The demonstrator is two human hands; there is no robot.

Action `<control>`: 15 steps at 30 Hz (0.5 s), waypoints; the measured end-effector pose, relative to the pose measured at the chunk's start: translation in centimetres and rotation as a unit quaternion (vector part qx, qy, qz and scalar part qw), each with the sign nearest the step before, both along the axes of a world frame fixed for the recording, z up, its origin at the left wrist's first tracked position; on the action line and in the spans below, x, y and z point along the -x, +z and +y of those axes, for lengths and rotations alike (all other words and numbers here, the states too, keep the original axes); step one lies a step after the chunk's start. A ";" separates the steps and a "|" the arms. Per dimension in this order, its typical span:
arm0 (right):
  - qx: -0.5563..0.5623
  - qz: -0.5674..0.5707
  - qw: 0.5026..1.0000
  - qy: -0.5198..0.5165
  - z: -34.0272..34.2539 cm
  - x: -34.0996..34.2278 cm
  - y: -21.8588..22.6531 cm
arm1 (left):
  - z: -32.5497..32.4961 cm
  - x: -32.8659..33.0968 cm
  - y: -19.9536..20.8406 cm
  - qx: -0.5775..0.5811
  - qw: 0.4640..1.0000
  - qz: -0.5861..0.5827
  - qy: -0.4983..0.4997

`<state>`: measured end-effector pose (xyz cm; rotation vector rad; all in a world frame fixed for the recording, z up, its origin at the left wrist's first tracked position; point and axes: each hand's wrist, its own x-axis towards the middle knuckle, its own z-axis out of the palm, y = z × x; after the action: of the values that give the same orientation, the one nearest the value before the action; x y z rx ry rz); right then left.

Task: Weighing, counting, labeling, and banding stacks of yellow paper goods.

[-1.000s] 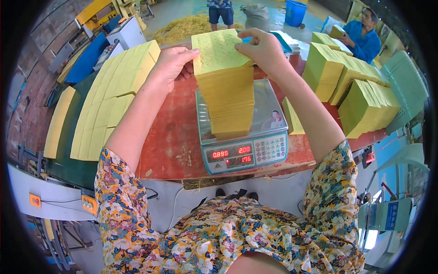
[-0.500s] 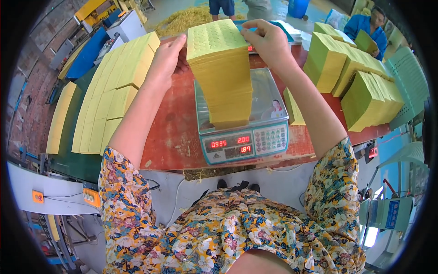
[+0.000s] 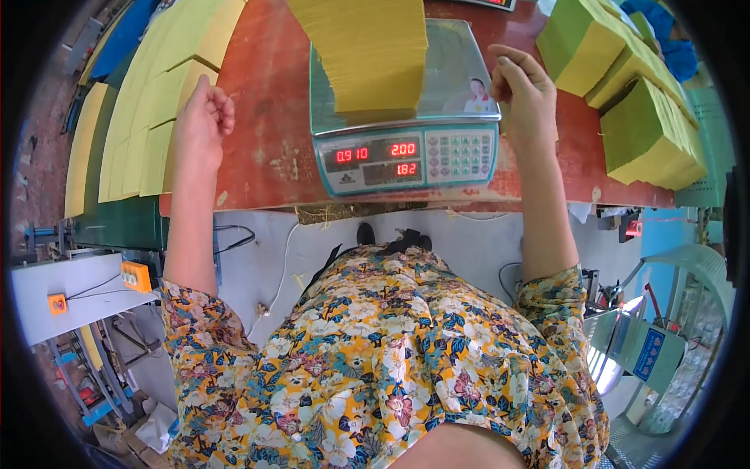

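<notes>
A tall stack of yellow paper sheets (image 3: 367, 59) stands on the metal pan of a digital scale (image 3: 332, 144). Its top runs out of the picture at the upper edge. To the left of the scale, my left hand (image 3: 205, 125) is raised over the table edge with loosely curled fingers and nothing visible in them. My right hand (image 3: 527, 90) hovers by the scale's right side, its fingers bent in toward the thumb, also with nothing visible in the grip. Neither hand touches the stack. Red digits glow on the scale's front panel, beside a keypad (image 3: 461, 152).
Several yellow paper stacks line the left (image 3: 156, 117) and the right (image 3: 637, 133) of the red table (image 3: 262, 148). Part of another scale (image 3: 500, 4) shows at the top. Below right is a green chair (image 3: 695, 270); orange switch boxes (image 3: 135, 276) sit at lower left.
Both hands have come away from the top of the stack, drawn back and apart to either side of the scale. The view has tipped downward, and the scale's red digits have changed.
</notes>
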<state>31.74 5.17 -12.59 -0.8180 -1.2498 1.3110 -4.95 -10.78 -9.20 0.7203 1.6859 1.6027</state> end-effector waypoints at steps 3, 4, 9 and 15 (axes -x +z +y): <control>0.017 0.004 1.000 0.014 -0.3 0.1 -0.9 | -0.3 -0.7 -0.2 -0.011 1.000 -0.009 -0.003; 0.020 0.003 1.000 0.021 -0.4 0.2 -0.7 | -0.3 -1.0 -0.1 -0.009 1.000 -0.008 -0.002; 0.021 -0.001 0.999 0.043 -0.3 -0.4 -0.9 | 0.4 -3.1 0.4 -0.015 1.000 -0.014 -0.002; 0.035 0.008 0.998 0.054 0.2 -0.7 -1.1 | 0.8 -2.7 0.7 -0.011 0.999 -0.049 -0.011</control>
<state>32.42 5.37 -13.74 -0.7967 -1.2557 1.4511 -2.24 -9.93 -8.46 0.6577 1.5875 1.6176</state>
